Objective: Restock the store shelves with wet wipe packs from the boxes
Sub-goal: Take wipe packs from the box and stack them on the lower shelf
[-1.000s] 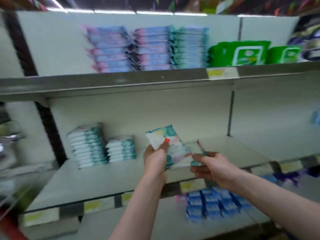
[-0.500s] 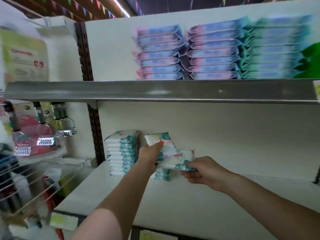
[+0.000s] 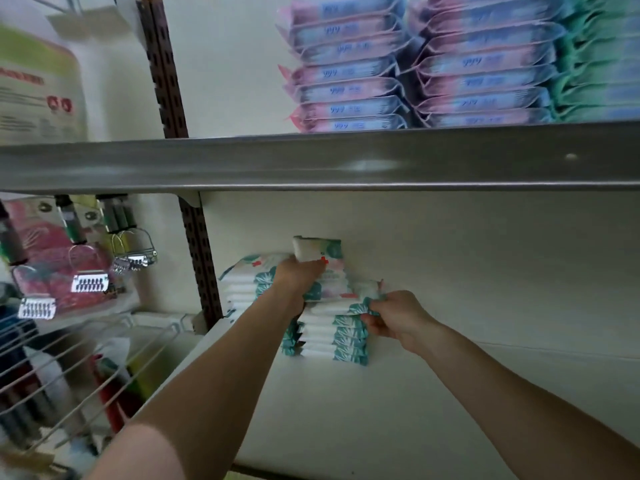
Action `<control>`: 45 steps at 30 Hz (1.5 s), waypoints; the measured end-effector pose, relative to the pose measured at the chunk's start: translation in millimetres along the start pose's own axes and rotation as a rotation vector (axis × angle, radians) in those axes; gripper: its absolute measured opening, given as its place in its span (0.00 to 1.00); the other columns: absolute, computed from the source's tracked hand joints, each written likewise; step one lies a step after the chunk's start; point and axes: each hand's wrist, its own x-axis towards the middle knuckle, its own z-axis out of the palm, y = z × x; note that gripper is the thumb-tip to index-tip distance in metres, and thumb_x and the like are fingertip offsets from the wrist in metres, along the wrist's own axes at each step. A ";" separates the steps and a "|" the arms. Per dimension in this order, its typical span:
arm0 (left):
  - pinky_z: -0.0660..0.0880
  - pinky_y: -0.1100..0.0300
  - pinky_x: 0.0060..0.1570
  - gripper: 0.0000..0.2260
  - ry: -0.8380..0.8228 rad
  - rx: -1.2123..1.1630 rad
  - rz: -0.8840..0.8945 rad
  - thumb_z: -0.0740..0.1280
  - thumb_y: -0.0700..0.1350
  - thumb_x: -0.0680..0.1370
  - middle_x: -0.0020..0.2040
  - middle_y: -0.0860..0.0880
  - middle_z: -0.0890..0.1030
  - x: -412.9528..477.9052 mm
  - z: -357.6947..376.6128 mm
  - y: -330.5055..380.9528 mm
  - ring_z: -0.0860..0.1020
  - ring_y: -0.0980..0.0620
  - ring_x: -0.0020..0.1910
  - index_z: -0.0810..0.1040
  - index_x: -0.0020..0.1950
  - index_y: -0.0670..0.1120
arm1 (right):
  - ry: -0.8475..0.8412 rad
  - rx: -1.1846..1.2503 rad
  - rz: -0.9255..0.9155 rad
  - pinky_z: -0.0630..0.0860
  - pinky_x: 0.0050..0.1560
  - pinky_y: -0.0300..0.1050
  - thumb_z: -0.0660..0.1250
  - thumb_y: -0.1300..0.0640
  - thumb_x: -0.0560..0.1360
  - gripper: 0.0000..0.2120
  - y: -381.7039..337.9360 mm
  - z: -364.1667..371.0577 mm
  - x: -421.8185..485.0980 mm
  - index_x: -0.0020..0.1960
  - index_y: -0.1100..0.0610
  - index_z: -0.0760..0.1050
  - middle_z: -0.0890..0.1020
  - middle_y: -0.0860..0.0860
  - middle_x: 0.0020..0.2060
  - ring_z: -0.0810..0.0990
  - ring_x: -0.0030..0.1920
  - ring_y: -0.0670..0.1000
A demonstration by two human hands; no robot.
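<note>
left hand (image 3: pixel 299 277) curled round a tilted wet wipe pack (image 3: pixel 317 252) above the shorter stack (image 3: pixel 332 341), right hand (image 3: pixel 398 318) pinching the end of a second pack (image 3: pixel 329 308) lying on that stack, taller stack (image 3: pixel 239 289) just beside, all on the lower shelf (image 3: pixel 381 427)

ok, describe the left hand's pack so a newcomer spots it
Under the grey metal shelf edge, two stacks of white-and-teal wipe packs sit by the back wall. The pack the left hand grips is the only one tilted up above both stacks, not lying flat.
</note>
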 end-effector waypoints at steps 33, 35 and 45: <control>0.81 0.47 0.45 0.12 -0.185 -0.090 -0.139 0.63 0.35 0.79 0.52 0.38 0.82 -4.7 0.4 7.8 0.83 0.42 0.46 0.70 0.62 0.37 | 0.114 -0.448 -0.053 0.72 0.25 0.38 0.64 0.52 0.79 0.14 14.5 15.3 16.9 0.42 0.62 0.76 0.79 0.54 0.26 0.76 0.22 0.48; 0.80 0.46 0.47 0.11 -0.188 -0.108 -0.133 0.62 0.32 0.79 0.56 0.37 0.80 -6.6 -1.3 9.9 0.82 0.40 0.50 0.69 0.61 0.37 | 0.252 -0.671 -0.183 0.75 0.33 0.42 0.59 0.44 0.78 0.20 9.1 1.1 13.4 0.40 0.60 0.74 0.81 0.55 0.31 0.79 0.27 0.52; 0.82 0.52 0.41 0.06 -0.095 0.270 0.012 0.65 0.38 0.78 0.46 0.38 0.82 -6.3 -1.9 25.3 0.83 0.42 0.42 0.75 0.53 0.37 | -0.086 -0.025 -0.057 0.77 0.28 0.39 0.59 0.69 0.77 0.19 -22.4 -0.2 -6.6 0.66 0.58 0.70 0.82 0.56 0.41 0.80 0.30 0.50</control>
